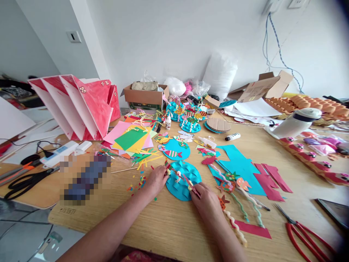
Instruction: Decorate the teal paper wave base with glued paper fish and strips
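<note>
Over a round blue disc [178,191] with raised wavy paper pieces, both of my hands hold a thin dark red strip [186,178] with pale fuzzy bits along it. My left hand [157,180] pinches near its far end, by a small striped tip. At the strip's near end, the fingers of my right hand [205,200] are closed on it, just at the disc's right edge. Whether the strip touches the disc I cannot tell. Behind lies another blue disc [178,147] bearing paper fish. To the right are paper sea creatures [227,186] on twisted yarn.
Red-handled scissors [296,225] lie at the front right, by blue paper [238,163] and dark red scraps [268,182]. Coloured sheets [131,140] and glue bottles [168,122] stand further back. Black scissors [29,180] rest at left.
</note>
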The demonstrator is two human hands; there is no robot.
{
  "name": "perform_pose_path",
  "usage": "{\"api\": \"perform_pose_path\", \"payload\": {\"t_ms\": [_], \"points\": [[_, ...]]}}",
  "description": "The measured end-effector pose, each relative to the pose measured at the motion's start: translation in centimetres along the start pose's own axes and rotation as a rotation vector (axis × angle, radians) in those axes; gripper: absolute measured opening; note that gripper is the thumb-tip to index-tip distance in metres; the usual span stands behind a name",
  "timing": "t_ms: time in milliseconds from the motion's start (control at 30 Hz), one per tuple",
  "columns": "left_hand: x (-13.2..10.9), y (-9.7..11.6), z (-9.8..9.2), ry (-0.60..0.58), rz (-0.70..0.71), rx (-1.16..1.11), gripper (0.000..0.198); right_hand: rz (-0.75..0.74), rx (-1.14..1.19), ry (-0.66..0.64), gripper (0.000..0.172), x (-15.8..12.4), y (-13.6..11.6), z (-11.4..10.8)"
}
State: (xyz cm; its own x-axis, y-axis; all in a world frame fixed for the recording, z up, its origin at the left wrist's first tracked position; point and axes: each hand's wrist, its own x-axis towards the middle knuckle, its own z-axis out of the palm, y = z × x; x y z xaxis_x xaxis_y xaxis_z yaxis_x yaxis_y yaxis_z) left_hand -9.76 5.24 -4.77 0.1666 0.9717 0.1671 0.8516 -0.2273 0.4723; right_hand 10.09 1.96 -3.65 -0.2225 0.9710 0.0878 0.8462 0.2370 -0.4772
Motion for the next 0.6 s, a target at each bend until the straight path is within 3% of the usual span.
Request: {"api": "perform_pose_path", "payload": {"t_ms": [600], "points": [[0.09,0.01,0.1,-0.004,-0.003,0.002,0.006,0.012,0.037,0.03,0.017,-0.21,-0.29,-0.02]]}}
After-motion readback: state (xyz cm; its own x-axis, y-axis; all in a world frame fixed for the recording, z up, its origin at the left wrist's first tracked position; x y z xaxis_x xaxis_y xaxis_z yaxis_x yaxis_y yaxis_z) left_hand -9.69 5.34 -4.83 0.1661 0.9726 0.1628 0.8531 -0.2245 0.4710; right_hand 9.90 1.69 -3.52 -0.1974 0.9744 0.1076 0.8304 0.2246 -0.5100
